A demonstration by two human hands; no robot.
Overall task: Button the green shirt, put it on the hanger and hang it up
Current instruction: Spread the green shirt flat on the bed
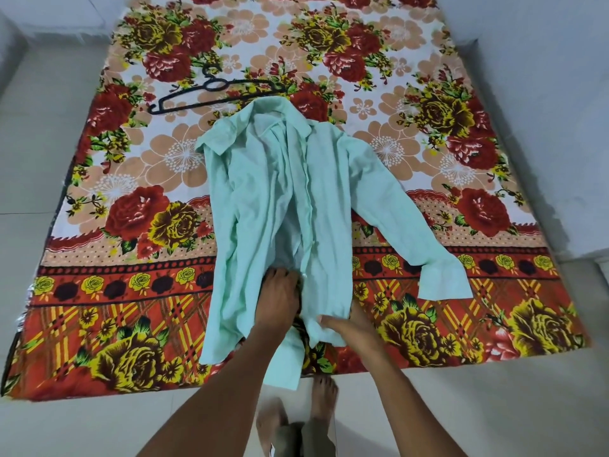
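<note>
the green shirt (283, 199) lies front-up and unbuttoned on the floral bedsheet (461, 77), collar away from the person and hem at the near edge of the bed, one sleeve stretched out to the right. it looks like thin, light, limp cloth that will wrinkle and slide on itself rather than hold any shape, so it is best taken by the two front plackets close to a button and its hole, and kept a little taut. the black hanger (211, 90) lies just beyond the collar, near it but apparently not touching. the left hand (278, 300) rests palm-down on the lower left front panel, its fingers (280, 275) fairly straight and reaching into the gap at the opening; whether they pinch an edge cannot be told. the right hand (349, 326) grips the bottom of the right front panel, thumb over the bunched cloth and the other fingers hidden beneath it.
</note>
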